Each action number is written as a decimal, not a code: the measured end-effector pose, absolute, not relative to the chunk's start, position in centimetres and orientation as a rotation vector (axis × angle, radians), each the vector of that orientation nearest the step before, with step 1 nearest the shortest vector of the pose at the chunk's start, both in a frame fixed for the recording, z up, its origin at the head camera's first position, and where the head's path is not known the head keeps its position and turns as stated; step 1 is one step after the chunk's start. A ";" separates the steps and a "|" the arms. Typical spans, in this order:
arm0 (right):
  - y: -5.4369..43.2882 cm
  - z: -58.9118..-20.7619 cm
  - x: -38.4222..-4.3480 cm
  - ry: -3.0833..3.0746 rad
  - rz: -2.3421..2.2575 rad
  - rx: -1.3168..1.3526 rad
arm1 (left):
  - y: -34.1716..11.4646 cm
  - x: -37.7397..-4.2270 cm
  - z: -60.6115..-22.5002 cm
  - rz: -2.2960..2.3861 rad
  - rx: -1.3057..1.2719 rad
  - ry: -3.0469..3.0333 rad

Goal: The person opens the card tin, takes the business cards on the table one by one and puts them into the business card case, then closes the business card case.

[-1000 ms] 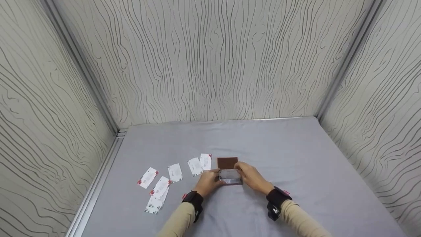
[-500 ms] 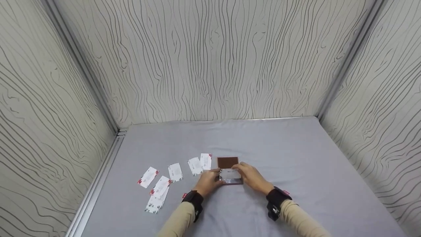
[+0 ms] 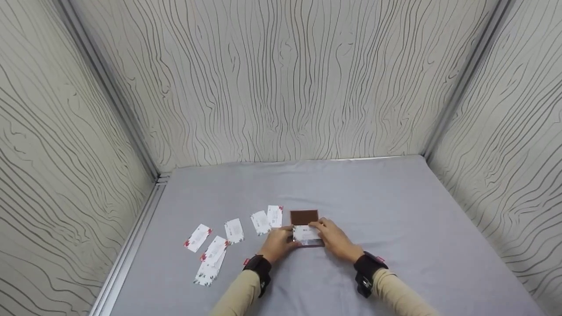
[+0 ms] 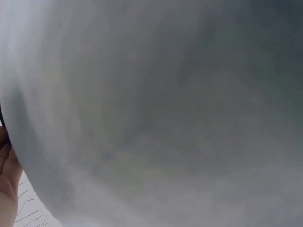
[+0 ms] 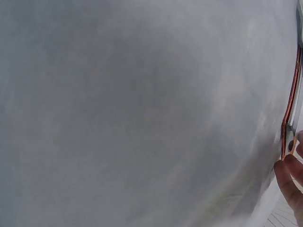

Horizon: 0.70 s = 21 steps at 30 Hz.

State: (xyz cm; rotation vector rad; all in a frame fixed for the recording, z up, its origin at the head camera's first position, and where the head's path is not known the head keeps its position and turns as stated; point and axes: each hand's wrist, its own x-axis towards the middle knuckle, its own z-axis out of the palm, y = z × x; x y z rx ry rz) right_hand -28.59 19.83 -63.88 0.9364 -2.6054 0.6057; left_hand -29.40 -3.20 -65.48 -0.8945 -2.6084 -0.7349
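Note:
A brown card holder [image 3: 304, 217] lies unfolded on the grey cloth, its near half carrying clear plastic. Over that near half lies a white card [image 3: 303, 232] with print and a leafy corner at its left. My left hand [image 3: 277, 243] grips the holder's left edge, fingers at the top and thumb near the bottom. At the card's upper right, my right hand [image 3: 337, 239] pinches the card with bent fingers; its thumb is hidden. The right wrist view catches fingers [image 5: 289, 175] at the holder's brown edge. Only a sliver of the left hand [image 4: 7, 175] shows in its wrist view.
Left of the holder, several white cards with red or green corners are spread out, among them a red-cornered card [image 3: 197, 237] and an overlapping pair [image 3: 213, 259]. Two more, one a leafy card [image 3: 261, 222], lie close to the left hand. Patterned panels [image 3: 281, 79] enclose the cloth-covered table [image 3: 373, 188].
The right hand's fingers have shifted slightly left along the card's top edge. The card now looks flatter and brighter over the holder's near half. The left hand has stayed in place.

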 end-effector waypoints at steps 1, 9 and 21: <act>19.8 -63.9 -28.5 -2.601 0.600 0.945 | -3.2 -29.4 -65.5 -0.733 -0.894 -2.608; 19.5 -64.1 -28.3 -2.564 0.543 0.980 | -3.3 -29.3 -65.2 -0.751 -0.895 -2.610; 19.8 -64.8 -27.9 -2.635 0.472 0.969 | -3.3 -29.3 -65.3 -0.692 -0.899 -2.596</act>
